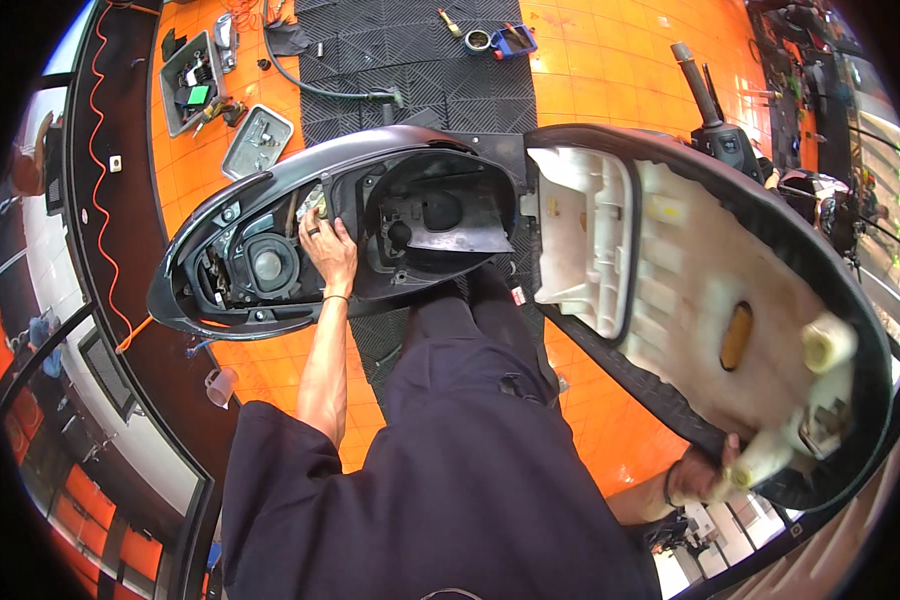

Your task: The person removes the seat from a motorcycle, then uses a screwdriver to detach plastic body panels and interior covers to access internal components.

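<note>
A dark scooter body lies crosswise in front of me with its seat swung up to the right, showing the pale plastic underside. My left hand rests on the body between the round fuel cap and the storage compartment. Its fingers reach forward, slightly apart, beside a small pale metal part; their tips are partly hidden. At the lower right, my right hand grips the rim of the raised seat, its thumb on the underside and the other fingers mostly hidden.
Beyond the scooter, a grey bin of tools and a metal tray of small parts sit on orange tiles. A hose crosses the black mat. A blue tray and a handlebar stand farther right.
</note>
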